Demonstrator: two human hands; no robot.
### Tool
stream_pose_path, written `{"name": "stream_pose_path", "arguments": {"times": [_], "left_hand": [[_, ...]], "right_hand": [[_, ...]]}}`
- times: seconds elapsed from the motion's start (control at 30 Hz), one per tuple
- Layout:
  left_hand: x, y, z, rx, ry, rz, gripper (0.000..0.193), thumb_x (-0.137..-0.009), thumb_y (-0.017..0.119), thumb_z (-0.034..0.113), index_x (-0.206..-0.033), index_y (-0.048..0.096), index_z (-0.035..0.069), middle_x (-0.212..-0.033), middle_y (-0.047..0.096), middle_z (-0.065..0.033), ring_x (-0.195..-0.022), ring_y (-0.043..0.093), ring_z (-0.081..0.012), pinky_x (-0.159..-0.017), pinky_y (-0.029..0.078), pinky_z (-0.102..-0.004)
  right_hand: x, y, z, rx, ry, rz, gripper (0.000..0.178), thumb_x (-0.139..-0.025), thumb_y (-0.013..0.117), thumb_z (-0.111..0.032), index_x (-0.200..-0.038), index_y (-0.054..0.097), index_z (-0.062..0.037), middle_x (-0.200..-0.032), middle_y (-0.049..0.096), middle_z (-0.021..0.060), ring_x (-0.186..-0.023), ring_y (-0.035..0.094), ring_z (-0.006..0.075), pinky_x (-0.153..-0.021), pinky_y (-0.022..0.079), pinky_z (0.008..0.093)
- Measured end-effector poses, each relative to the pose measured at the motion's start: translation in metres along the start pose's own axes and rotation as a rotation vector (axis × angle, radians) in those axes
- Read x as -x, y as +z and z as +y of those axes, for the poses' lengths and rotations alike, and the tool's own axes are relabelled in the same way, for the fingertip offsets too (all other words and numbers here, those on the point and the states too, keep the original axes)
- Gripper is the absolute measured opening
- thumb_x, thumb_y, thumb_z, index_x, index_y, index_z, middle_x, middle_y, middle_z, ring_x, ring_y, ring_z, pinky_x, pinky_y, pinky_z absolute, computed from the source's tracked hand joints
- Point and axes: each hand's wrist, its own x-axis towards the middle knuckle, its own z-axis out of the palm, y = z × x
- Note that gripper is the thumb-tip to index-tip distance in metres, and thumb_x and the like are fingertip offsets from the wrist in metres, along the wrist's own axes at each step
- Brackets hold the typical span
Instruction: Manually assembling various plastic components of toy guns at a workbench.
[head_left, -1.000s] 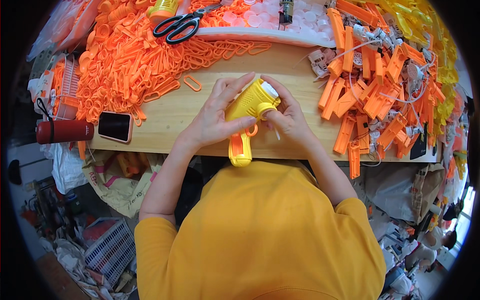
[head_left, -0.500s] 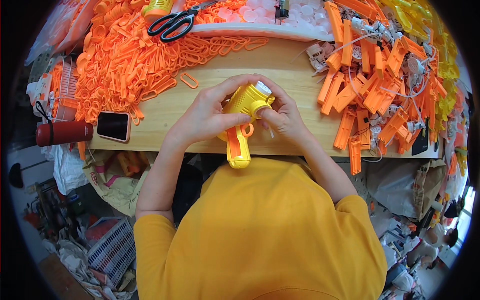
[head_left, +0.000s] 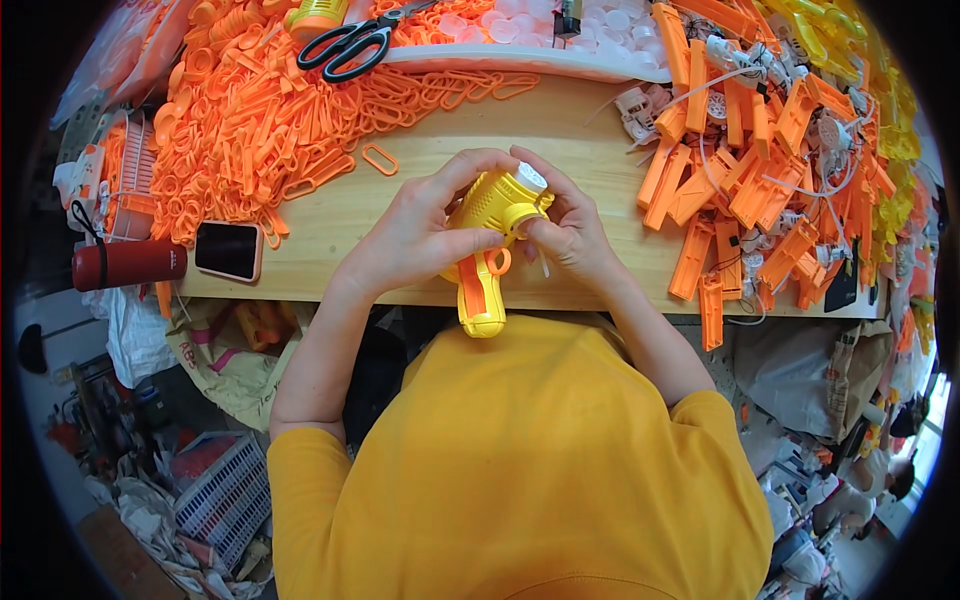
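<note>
Both hands are closed on a yellow plastic toy gun (head_left: 482, 318), held above the front part of the wooden table. My left hand (head_left: 425, 220) wraps the body from the left, its thumb lying across the side. My right hand (head_left: 572, 232) grips the other side, thumb pressed close to a round yellow collar (head_left: 519, 215). A white round piece (head_left: 531, 177) sits at the gun's far end. On the handle, which points toward me, there is an orange strip and an orange ring trigger (head_left: 498, 261). A thin pale tube end shows beneath my right thumb.
Orange loops and small parts (head_left: 240, 130) are heaped at the left, with black-handled scissors (head_left: 345, 48) beside them. A phone (head_left: 228, 250) and red flask (head_left: 130, 264) lie at the left edge. Orange housings with wires (head_left: 740, 190) pile up at right. A tray (head_left: 520, 62) holds translucent caps.
The toy gun has shifted very slightly to the right in my hands. Both hands keep their hold on it, almost unmoved.
</note>
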Motion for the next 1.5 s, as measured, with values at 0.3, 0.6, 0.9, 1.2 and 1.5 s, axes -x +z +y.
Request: {"name": "stream_pose_path", "arguments": {"times": [0.3,0.6,0.9,1.2,1.5], "left_hand": [[0.001,0.000,0.006,0.007,-0.048,-0.014,0.056,-0.075,0.068,-0.001,-0.126,0.046,0.008,-0.107,0.056,-0.0076,-0.091,0.057,-0.0148,-0.080,0.048,-0.0295],[0.000,0.000,0.008,0.001,-0.087,-0.052,0.057,-0.076,0.067,-0.005,-0.127,0.044,0.007,-0.117,0.055,-0.0084,-0.104,0.058,-0.0163,-0.091,0.048,-0.0312],[0.002,0.004,0.001,0.043,-0.013,0.025,0.052,-0.073,0.068,0.001,-0.121,0.049,0.008,-0.100,0.058,-0.0069,-0.081,0.059,-0.0128,-0.072,0.049,-0.0275],[0.003,0.005,0.004,0.117,-0.026,0.005,0.052,-0.074,0.066,-0.003,-0.122,0.049,0.008,-0.106,0.056,-0.0051,-0.089,0.059,-0.0126,-0.079,0.050,-0.0277],[0.002,0.006,0.002,0.184,-0.088,-0.005,0.065,-0.076,0.065,-0.006,-0.135,0.044,0.008,-0.120,0.055,-0.0058,-0.099,0.058,-0.0126,-0.086,0.049,-0.0282]], "right_hand": [[-0.002,0.000,-0.001,-0.021,-0.013,0.036,0.069,-0.076,0.056,-0.003,-0.142,0.034,-0.0069,-0.098,0.060,0.0068,-0.066,0.058,0.0114,-0.053,0.049,0.0232],[-0.001,-0.010,-0.006,-0.023,0.082,-0.062,0.068,-0.079,0.058,-0.001,-0.142,0.033,-0.0090,-0.106,0.057,0.0041,-0.074,0.057,0.0076,-0.058,0.049,0.0214],[0.002,-0.003,-0.010,0.105,0.018,-0.090,0.075,-0.080,0.055,-0.010,-0.147,0.022,-0.0165,-0.106,0.053,0.0038,-0.075,0.052,0.0092,-0.064,0.046,0.0234],[0.005,-0.006,-0.005,0.144,0.007,-0.120,0.072,-0.083,0.054,-0.010,-0.147,0.021,-0.0167,-0.113,0.049,0.0042,-0.076,0.051,0.0093,-0.065,0.047,0.0234],[0.002,-0.006,-0.004,0.261,0.015,-0.111,0.067,-0.085,0.054,-0.012,-0.143,0.020,-0.0073,-0.118,0.047,0.0130,-0.102,0.051,0.0176,-0.086,0.045,0.0301]]}}
